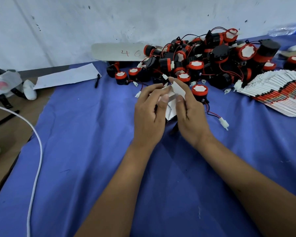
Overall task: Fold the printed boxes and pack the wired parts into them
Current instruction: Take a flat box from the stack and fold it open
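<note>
Both my hands hold one small white box [171, 103] above the blue cloth at the centre. My left hand [149, 115] grips its left side, thumb on the white card. My right hand [189, 113] grips its right side and pinches a raised white flap. The box's printed side is hidden. Behind lies a heap of black-and-red wired parts [203, 60] with white plugs. One wired part [200, 93] stands just right of my right hand, its red-black wire and white plug [223, 123] trailing on the cloth. A fanned stack of flat printed boxes [278, 93] lies at right.
A blue cloth [92, 151] covers the table. A white sheet [68, 76] and a black pen [97, 80] lie at back left, beside a card marked 46 [120, 52]. A white cable [36, 151] runs down the left side. A wall stands behind.
</note>
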`<action>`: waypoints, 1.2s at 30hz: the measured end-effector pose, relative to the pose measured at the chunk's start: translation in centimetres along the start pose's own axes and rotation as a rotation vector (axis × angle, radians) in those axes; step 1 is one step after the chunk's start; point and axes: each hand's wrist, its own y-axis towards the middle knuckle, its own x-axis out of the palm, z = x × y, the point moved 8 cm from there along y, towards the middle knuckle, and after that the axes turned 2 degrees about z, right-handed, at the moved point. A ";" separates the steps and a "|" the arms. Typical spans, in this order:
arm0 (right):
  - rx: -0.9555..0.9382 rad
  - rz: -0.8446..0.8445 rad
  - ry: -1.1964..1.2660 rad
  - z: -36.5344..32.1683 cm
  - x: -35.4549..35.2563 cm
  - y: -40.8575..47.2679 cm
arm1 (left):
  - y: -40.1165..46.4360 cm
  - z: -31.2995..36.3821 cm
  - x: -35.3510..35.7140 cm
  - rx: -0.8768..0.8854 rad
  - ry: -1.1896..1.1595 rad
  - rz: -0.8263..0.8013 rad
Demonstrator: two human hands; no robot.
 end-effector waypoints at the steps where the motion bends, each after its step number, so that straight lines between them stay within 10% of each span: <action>1: 0.004 -0.010 0.010 0.0 0.0 0.0 | -0.1 0.1 0.3 -0.002 -0.002 -0.035; 16: 0.231 -0.165 0.418 1.3 1.0 0.2 | -0.6 0.2 1.4 0.080 0.132 -0.270; 36: 0.157 -0.225 0.284 0.8 1.5 0.1 | -0.3 0.4 -0.5 0.165 0.137 -0.079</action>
